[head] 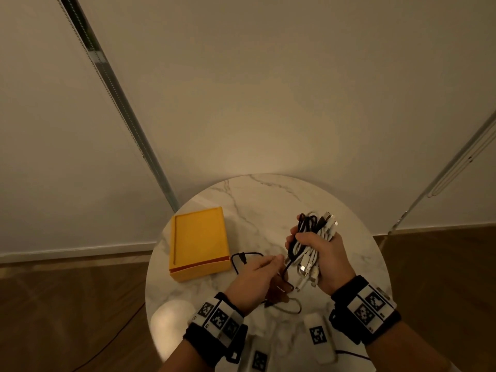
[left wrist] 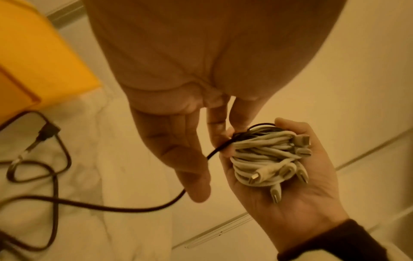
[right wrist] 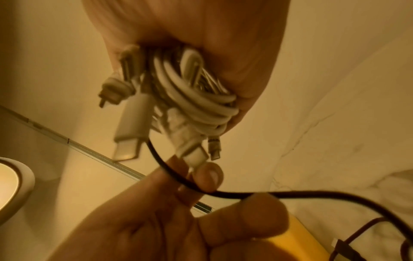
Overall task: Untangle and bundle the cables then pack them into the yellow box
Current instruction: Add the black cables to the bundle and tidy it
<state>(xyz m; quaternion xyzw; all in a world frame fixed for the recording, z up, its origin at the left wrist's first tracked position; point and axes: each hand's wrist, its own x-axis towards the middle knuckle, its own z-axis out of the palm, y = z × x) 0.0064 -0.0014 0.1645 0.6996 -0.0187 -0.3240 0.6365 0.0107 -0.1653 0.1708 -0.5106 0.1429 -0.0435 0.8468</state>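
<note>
Your right hand (head: 326, 260) was closed around the coiled bundle of cables (head: 312, 238), held above the table (head: 268, 191) toward 3 o'clock, while your left hand (head: 257, 280) pinched the loose black cable (head: 245, 257) trailing off it. By my reading, bundling was mostly done: that black tail lay unwound, and the yellow box (head: 198, 242) at 9 o'clock held nothing. The bundle's long axis ran 12 to 6, plugs poking out both ends.

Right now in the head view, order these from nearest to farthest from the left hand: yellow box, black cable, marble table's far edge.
1. black cable, held in the left hand
2. yellow box, to its left
3. marble table far edge, beyond
</note>
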